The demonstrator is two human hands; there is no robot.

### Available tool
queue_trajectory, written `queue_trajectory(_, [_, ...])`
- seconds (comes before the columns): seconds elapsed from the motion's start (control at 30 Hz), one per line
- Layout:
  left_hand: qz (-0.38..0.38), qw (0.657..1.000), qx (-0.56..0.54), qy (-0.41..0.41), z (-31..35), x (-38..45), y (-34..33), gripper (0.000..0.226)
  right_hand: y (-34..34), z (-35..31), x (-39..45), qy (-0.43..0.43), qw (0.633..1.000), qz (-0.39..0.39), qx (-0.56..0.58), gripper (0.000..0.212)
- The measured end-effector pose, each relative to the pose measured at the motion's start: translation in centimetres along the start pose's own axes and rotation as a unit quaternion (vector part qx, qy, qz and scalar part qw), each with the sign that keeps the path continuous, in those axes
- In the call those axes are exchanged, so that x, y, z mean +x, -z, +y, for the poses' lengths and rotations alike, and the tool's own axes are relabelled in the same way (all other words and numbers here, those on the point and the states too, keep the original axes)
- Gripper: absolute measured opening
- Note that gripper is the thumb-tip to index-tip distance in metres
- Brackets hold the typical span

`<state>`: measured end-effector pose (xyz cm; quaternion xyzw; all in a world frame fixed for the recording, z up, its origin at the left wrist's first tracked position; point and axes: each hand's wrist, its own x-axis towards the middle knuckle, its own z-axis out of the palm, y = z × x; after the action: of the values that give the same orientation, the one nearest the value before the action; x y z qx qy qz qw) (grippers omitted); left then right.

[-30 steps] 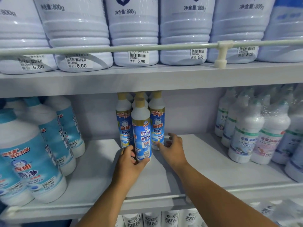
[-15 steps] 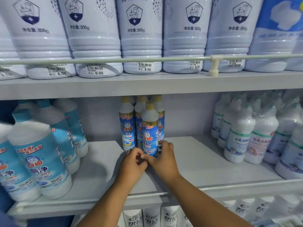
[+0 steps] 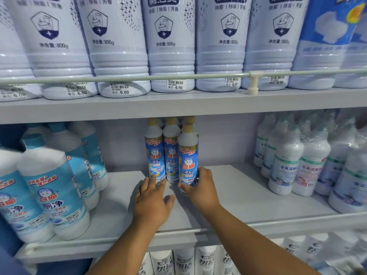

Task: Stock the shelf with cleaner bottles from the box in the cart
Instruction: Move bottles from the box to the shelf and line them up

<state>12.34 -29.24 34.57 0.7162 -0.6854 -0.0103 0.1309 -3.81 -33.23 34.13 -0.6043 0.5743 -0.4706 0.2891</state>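
Cleaner bottles (image 3: 171,153) with blue 白猫 蓝洁灵 labels stand clustered mid-shelf (image 3: 238,197). The right hand (image 3: 200,189) has its grip clamped on the front bottle (image 3: 188,157); the left hand (image 3: 152,201) lies flat, fingers spread, touching the leftmost bottle's base. Tags above read 6.00.

You see slim white plastic cleaner bottles (image 3: 188,155) with blue labels and gold caps, upright, clustered touching mid-way along the grey shelf (image 3: 238,187).

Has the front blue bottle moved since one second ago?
Yes. The front blue bottle went right along the shelf, from before the middle bottle to the group's right end.
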Motion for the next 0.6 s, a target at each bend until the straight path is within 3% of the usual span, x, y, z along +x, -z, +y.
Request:
queue_trajectory(0.27, [0.006, 1.0, -0.011, -0.004, -0.5, -0.1, -0.6, 0.069, 0.7, 1.4, 0.7, 0.022, 1.0, 0.016, -0.009, 0.043])
queue_trajectory(0.6, [0.011, 1.0, -0.011, -0.005, -0.5, -0.1, -0.8, 0.068, 1.1, 1.2, 0.3, -0.001, 1.0, 0.024, -0.011, 0.053])
